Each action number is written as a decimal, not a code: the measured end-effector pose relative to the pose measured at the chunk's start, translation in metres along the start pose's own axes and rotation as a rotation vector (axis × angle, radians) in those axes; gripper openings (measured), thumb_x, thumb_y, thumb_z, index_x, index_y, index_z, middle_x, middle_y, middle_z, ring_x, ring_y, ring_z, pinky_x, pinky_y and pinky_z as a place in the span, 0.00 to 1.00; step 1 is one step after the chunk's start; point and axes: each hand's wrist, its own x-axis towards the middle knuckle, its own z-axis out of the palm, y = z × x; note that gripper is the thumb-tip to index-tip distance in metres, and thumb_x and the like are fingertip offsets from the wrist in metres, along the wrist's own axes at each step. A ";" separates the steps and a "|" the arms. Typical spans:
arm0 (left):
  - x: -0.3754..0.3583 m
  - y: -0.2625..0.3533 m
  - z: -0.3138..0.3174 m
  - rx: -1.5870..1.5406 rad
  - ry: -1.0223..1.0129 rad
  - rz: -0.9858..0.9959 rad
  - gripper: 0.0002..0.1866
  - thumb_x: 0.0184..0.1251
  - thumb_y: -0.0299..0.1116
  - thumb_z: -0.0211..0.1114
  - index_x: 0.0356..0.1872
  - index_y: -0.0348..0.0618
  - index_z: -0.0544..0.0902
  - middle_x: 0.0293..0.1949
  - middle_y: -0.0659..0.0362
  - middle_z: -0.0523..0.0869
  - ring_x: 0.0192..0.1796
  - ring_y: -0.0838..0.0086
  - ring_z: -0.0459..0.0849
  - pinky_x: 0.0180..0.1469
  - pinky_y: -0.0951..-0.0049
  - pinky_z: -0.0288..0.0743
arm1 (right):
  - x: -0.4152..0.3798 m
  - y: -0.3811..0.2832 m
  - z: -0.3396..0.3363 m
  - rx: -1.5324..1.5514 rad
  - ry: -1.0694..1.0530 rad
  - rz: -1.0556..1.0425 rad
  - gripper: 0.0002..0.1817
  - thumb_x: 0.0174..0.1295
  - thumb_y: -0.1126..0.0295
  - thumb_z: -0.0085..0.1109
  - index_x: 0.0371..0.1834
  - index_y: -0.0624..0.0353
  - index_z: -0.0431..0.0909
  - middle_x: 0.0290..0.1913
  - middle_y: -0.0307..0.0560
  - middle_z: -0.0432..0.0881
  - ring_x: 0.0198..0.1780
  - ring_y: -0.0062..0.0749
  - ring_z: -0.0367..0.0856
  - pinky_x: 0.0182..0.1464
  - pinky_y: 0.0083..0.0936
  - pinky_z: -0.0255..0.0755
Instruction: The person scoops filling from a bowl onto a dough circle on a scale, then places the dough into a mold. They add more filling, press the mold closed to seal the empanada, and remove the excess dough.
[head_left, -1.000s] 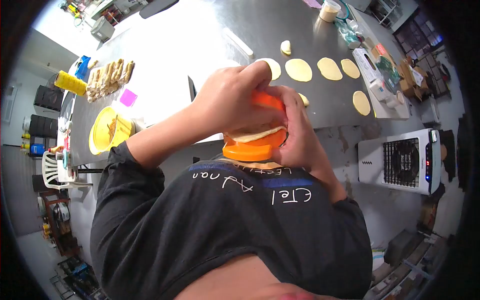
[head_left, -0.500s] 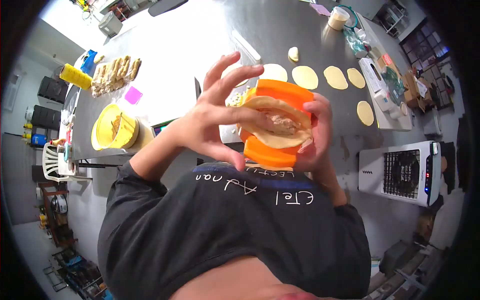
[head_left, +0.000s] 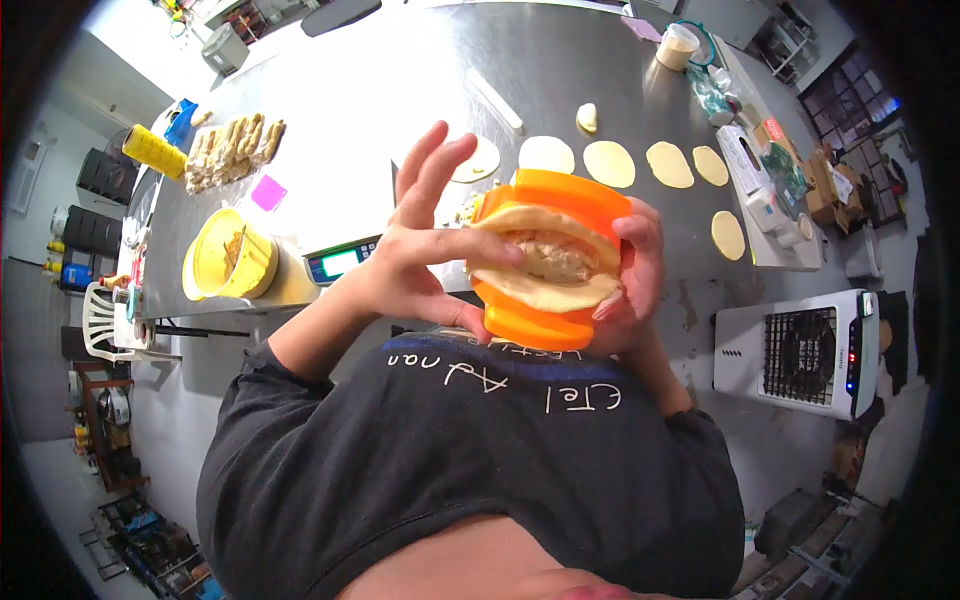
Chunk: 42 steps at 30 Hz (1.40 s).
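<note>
An orange hinged press is tilted half open in front of my chest, a round of dough lying across it with pale, crumbly filling in its middle fold. My right hand grips the press from its right side, fingers wrapped round the edge. My left hand has its fingers spread; the index fingertip touches the filling, the thumb is by the press's lower left edge, and the other fingers point up. Beyond the press lie flat dough rounds on the metal table.
A yellow bowl with a utensil, a scale with a lit display, a pink square and bagged rolled pieces are at left. Beyond are a white bar and a folded dough piece. A white cooler stands at right.
The press and dough have shifted slightly down and tilted, showing more filling. My left hand's raised fingers have swung up and left, uncovering a dough round; the scale display has come into view.
</note>
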 end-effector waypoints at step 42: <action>0.004 0.013 0.036 -0.109 0.095 -0.104 0.23 0.38 0.29 0.72 0.39 0.39 0.74 0.34 0.54 0.79 0.36 0.66 0.79 0.39 0.72 0.72 | 0.010 -0.005 0.009 -0.031 0.076 -0.066 0.24 0.42 0.70 0.72 0.41 0.59 0.68 0.36 0.48 0.79 0.36 0.31 0.79 0.38 0.23 0.73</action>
